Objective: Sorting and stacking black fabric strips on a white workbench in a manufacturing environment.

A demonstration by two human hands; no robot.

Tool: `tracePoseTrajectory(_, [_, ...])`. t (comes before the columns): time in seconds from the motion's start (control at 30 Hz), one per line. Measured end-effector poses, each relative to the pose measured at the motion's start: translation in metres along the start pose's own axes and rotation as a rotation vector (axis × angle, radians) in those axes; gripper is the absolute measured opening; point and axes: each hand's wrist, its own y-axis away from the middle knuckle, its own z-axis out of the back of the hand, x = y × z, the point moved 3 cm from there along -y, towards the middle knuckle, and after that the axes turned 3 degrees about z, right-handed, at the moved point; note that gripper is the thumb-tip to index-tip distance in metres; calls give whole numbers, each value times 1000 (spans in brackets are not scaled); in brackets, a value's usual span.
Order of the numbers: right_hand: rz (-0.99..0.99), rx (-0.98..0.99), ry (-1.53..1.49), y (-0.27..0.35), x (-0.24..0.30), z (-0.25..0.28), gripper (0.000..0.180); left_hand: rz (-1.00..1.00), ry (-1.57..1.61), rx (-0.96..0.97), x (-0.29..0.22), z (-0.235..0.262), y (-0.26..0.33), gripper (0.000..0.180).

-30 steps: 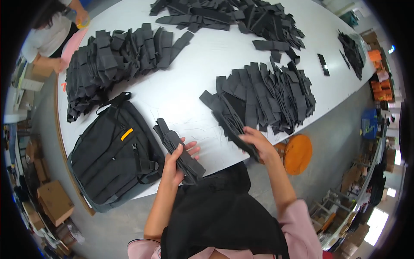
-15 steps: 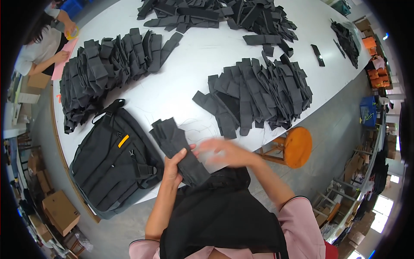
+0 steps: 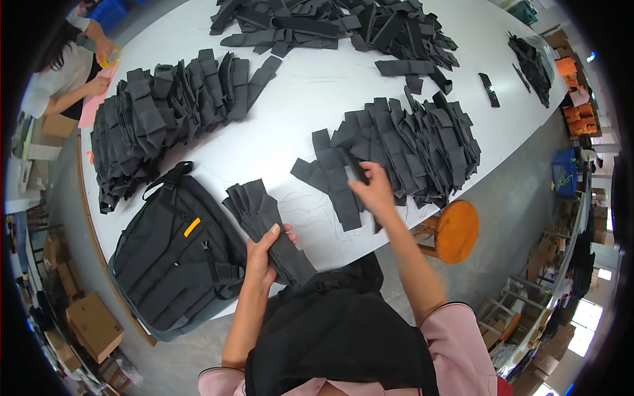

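Note:
My left hand is closed round a small stack of dark grey fabric strips, thumb on top, with the far ends fanned out. My right hand reaches over the near left side of a pile of similar strips. Its thumb and fingers close on a dark fabric strip, partly hidden by the hand. Loose strips lie crossed just left of those fingers. To the left of the held stack, a black backpack with a yellow tab lies on the white table.
Another row of strips lies at the left, and a loose heap at the far side. A dark phone-like slab rests at the right. A wooden stool stands by the right edge. A co-worker handles pink sheets at the far left.
My right hand has moved from beside the held stack forward and right to the pile, and has taken hold of a strip. The left hand keeps its stack, now fanned wider.

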Motion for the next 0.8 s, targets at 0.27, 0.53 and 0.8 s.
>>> tracePoseTrajectory(0.27, [108,34,578,4,6,-40,85,73,-71,15,1,-4,-3,30])
tracePoseTrajectory(0.53, [-57,129,-39,13,22,5,80,18,-41,15,-7,5,-2,33])
tracePoseTrajectory(0.8, [-57,579,-1187,42,52,37,61,37,-9,41,0,13,6,34])
